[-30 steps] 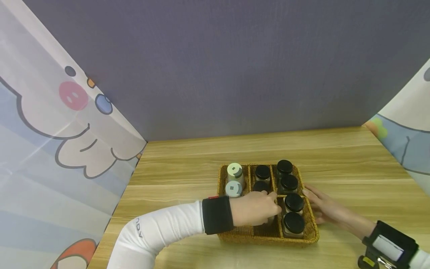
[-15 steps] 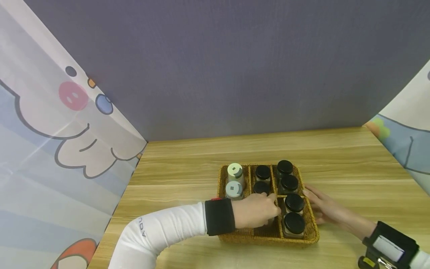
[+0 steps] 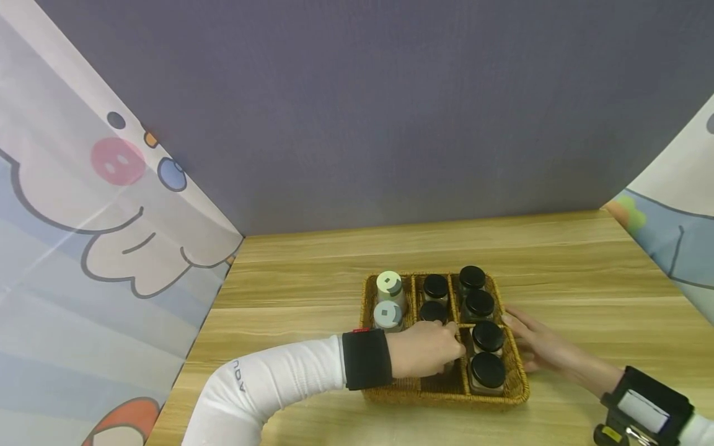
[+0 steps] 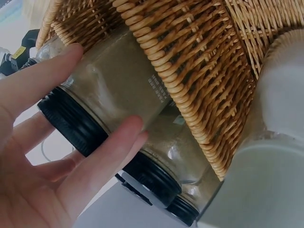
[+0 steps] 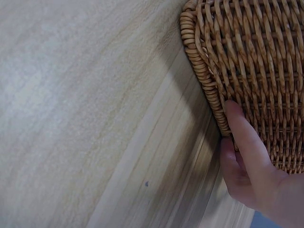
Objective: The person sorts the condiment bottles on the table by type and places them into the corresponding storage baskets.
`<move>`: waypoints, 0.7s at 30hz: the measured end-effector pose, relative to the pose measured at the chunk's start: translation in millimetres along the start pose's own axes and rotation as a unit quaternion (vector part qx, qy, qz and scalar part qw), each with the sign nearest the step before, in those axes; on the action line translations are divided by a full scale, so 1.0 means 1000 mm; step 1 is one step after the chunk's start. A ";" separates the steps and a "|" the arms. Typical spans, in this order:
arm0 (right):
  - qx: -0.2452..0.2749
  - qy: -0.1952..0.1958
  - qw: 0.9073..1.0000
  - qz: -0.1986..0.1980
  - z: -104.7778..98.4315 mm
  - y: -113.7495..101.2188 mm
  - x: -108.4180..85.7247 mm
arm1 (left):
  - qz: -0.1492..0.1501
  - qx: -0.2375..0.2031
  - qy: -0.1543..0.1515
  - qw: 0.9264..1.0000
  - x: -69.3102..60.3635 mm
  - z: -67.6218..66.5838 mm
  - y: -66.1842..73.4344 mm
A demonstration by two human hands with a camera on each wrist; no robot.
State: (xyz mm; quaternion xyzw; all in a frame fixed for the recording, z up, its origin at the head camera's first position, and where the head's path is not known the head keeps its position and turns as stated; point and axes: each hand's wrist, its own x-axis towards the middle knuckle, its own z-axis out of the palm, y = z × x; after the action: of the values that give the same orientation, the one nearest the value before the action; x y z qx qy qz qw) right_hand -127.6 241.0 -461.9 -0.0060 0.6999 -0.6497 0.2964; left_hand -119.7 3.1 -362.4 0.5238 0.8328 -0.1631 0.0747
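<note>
My left hand [image 3: 425, 349] reaches into the middle column of a wicker basket [image 3: 446, 398] and covers what lies beneath it in the head view. From the left wrist, a glass jar [image 4: 121, 78] of brownish powder with a black lid shows between thumb and fingers, which grip its sides. Beside it is a second black-lidded jar [image 4: 166, 152], close to the fingertips. My right hand [image 3: 543, 344] rests against the basket's right side; in the right wrist view its extended fingers [image 5: 249, 137] touch the wicker wall.
Two pale-capped bottles [image 3: 388, 314] occupy the basket's left column. Several black-lidded jars [image 3: 488, 370] fill the right column, split by wicker dividers [image 3: 453, 297]. A wooden table [image 3: 301, 272] meets a grey panel [image 3: 413, 124] behind; a cartoon-printed sheet [image 3: 50, 266] borders the left.
My left hand shifts very slightly, its wristband moving a little right and down. The right hand and basket stay in place.
</note>
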 end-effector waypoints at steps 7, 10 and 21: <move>0.004 -0.004 1.000 -0.003 -0.001 0.001 0.001 | 0.002 0.010 0.001 1.000 0.001 0.004 0.000; 0.004 0.003 1.000 -0.005 0.001 0.001 0.001 | 0.002 0.018 0.001 1.000 0.002 0.006 0.001; 0.004 -0.001 1.000 0.000 0.000 0.000 0.000 | 0.016 0.073 0.034 0.997 0.002 0.010 0.004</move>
State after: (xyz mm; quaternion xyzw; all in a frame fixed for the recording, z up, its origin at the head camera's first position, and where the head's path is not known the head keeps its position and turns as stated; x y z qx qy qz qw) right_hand -127.5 240.5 -462.3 -0.0055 0.6968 -0.6528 0.2972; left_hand -117.3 3.0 -373.2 0.5466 0.8120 -0.2044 0.0110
